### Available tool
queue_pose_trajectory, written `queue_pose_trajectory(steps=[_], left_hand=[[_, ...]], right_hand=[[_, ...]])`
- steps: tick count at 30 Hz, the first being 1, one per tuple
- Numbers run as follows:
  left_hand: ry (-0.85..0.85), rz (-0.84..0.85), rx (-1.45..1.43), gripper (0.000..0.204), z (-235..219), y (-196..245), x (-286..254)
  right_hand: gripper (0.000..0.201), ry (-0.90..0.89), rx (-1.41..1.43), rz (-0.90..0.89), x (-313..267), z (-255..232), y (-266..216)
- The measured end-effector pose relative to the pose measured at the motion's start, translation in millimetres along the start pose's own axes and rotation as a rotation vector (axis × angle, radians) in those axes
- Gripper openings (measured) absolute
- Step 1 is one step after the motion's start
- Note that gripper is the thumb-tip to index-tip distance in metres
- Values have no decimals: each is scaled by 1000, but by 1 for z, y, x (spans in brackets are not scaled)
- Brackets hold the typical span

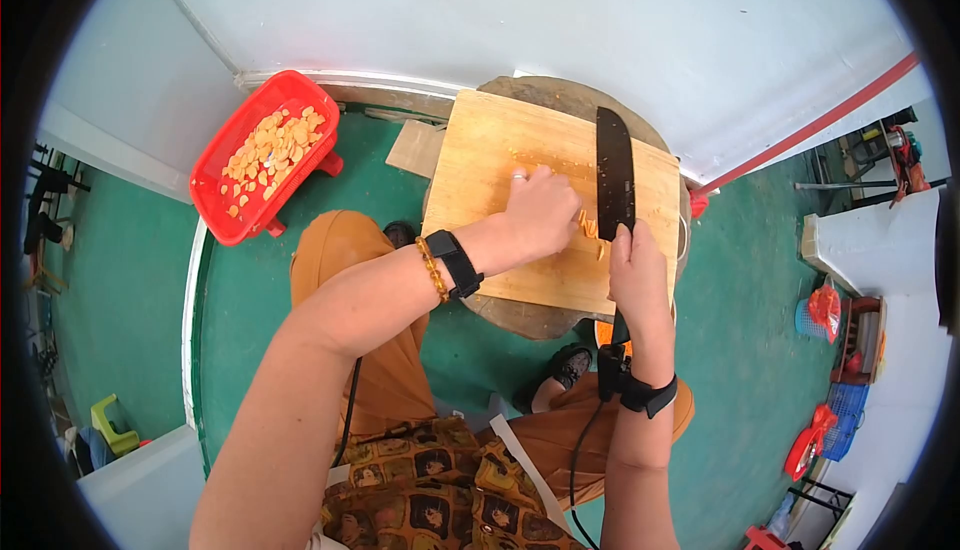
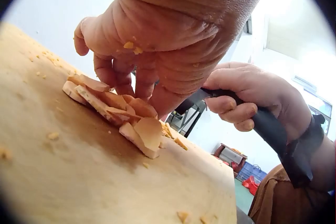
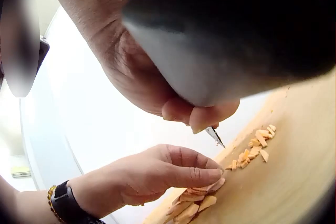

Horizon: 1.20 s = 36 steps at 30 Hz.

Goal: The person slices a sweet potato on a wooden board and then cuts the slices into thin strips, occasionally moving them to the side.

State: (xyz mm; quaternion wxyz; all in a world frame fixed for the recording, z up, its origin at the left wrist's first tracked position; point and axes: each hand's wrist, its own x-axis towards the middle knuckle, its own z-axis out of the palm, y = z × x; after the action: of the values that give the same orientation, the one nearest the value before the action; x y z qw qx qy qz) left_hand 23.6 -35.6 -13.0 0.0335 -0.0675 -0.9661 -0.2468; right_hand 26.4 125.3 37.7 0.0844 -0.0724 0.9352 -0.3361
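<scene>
My left hand (image 1: 543,212) bends its fingers over a small stack of orange slices (image 2: 115,103), which look like sweet potato, and holds them on the wooden cutting board (image 1: 490,130). My right hand (image 1: 640,270) grips the black handle of a broad dark-bladed knife (image 1: 617,170). In the head view the blade points away from me, just right of the left hand. Short cut strips (image 3: 252,148) lie on the board near the slices. Orange crumbs stick to the left palm in the left wrist view.
Beneath the board is a round wooden stump (image 1: 520,320). To the left stands a red plastic basin (image 1: 205,165) with many orange slices (image 1: 270,150). A pale wall (image 1: 500,10) rises behind the board, and an orange-filled container (image 1: 603,333) shows partly under its near edge.
</scene>
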Motion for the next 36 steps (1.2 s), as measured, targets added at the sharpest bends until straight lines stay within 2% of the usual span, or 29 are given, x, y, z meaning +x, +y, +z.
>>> queue_pose_trajectory(steps=[7, 14, 17, 23, 26, 27, 29, 32, 36], left_hand=[[-16, -6, -19, 3, 10, 7, 3], [-72, 66, -117, 11, 3, 15, 4], [-7, 116, -181, 17, 12, 11, 5], [72, -46, -98, 21, -32, -6, 8], [-21, -74, -122, 27, -48, -10, 0], [-50, -78, -88, 30, -48, -11, -2], [-107, -87, -18, 34, -48, -11, -7], [-68, -25, -34, 29, -37, -11, -8], [-135, -58, 22, 18, -19, -4, -4]], right_hand=[[23, 102, 55, -44, 3, -10, 10], [23, 84, 52, 3, 2, -18, 13], [23, 67, 51, -25, -1, -15, 18], [22, 1, 9, -60, -16, -7, 14], [21, -35, -54, -74, -23, -4, 5], [21, -27, 9, -118, -24, 0, 7], [21, -51, -38, -81, -22, 3, 14], [20, -30, -84, -82, -15, 3, 24], [20, 10, -93, -114, -14, 4, 20]])
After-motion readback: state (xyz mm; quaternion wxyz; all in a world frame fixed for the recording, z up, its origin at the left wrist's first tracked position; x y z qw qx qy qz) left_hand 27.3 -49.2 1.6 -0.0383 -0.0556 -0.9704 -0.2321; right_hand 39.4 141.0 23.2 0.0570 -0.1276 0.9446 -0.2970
